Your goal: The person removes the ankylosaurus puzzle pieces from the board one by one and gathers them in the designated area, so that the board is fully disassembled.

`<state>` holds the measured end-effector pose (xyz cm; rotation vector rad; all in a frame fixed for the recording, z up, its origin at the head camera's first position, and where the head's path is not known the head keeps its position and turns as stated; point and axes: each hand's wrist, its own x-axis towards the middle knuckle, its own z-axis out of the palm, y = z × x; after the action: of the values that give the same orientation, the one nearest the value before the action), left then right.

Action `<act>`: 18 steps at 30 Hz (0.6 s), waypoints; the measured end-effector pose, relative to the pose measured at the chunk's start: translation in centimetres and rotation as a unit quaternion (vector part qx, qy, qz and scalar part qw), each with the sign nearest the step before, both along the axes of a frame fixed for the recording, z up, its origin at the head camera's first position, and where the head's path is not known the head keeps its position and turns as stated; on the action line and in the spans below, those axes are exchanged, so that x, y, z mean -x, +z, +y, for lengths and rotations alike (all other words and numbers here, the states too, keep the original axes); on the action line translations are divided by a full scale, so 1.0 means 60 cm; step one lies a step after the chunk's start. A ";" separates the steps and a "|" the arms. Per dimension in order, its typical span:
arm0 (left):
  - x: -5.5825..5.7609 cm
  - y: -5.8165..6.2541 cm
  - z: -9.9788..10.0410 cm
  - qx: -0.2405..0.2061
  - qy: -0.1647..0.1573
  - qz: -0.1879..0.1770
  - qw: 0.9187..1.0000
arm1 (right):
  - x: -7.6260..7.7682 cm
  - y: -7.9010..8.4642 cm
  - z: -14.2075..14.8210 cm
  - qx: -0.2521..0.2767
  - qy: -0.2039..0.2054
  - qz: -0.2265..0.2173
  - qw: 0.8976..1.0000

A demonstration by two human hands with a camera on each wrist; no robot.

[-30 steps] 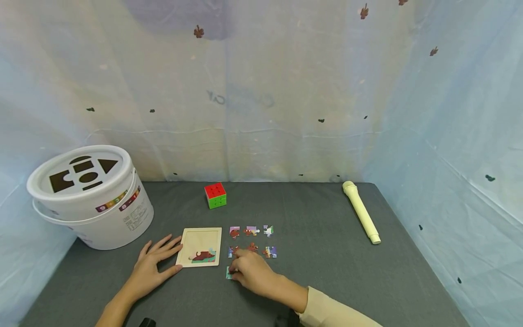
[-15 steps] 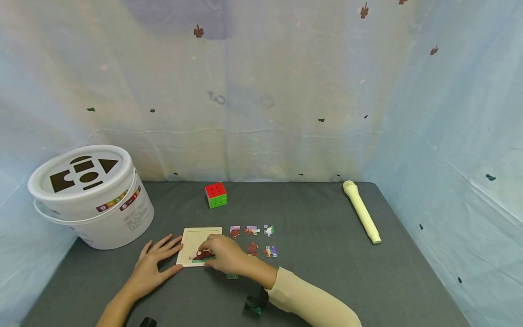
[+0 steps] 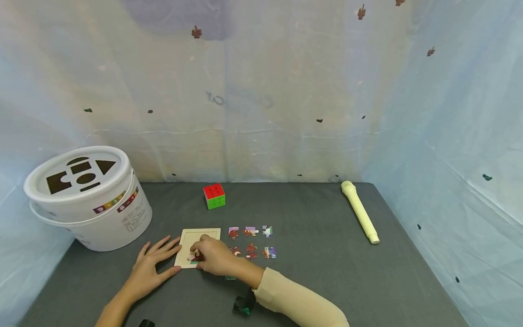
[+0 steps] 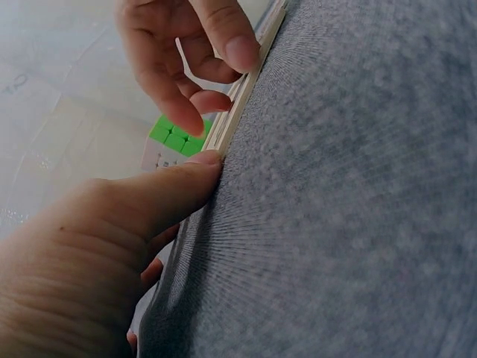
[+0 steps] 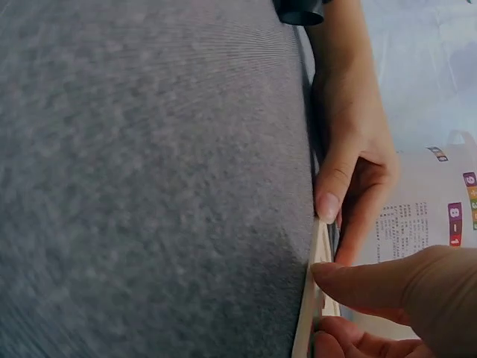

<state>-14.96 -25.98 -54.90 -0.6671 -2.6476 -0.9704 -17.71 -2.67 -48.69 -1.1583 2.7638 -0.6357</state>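
Observation:
A square wooden puzzle tray lies on the dark table, with a dark red and green picture area partly visible near its front edge. My left hand rests at the tray's left side, fingers spread and fairly straight; its thumb touches the tray's near corner in the left wrist view. Over the tray's lower part is my right hand, its bent fingertips down at the picture. Those fingers hide whether a puzzle piece is pinched. In the right wrist view, its thumb lies at the tray edge.
Right of the tray lie several loose jigsaw pieces, with a green piece partly behind the right wrist. A red-green puzzle cube stands behind. White stacked buckets are at left, a pale yellow stick at right.
My right hand has moved left from the loose pieces onto the tray, shifting a little further left in the last half second. The left hand stays at the tray's side.

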 end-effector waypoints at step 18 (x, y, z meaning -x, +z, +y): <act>-0.002 0.003 0.000 -0.005 -0.002 -0.004 1.000 | 0.003 0.001 -0.011 -0.023 -0.009 -0.038 0.999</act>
<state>-14.83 -26.01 -54.74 -0.6683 -2.6483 -0.9879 -17.90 -3.31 -48.62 -1.0768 2.7139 -0.6016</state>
